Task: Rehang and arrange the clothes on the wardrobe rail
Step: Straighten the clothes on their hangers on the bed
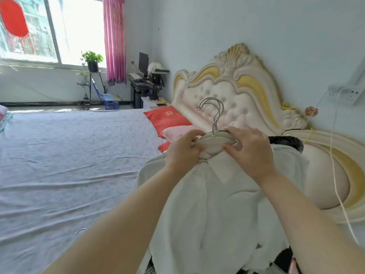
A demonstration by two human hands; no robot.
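At centre frame, a white garment (pixel 217 194) lay on the bed (pixel 69 155), a pale hanger (pixel 215 142) at its collar. The left hand (pixel 183 150) gripped collar and hanger, and the right hand (pixel 251 152) pinched the hanger. Probably mid-fitting; next, the shoulders need seating evenly.

I note a bed (pixel 69 155) under a creased pale lilac sheet, filling the left and near ground. At its far right lie a red pillow (pixel 166 117) and a pink pillow (pixel 175 131), touching, against a cream and gold tufted headboard (pixel 227 89). Far left: a window (pixel 75 26) bearing a red lantern decal (pixel 13 18), a pink curtain (pixel 115 40) and a potted plant (pixel 92 59) on a metal stand. Beside the curtain stands a dark desk (pixel 144 87) with a monitor (pixel 143 63). On the right wall, a white cable (pixel 333 155) hangs from a socket strip (pixel 343 94).
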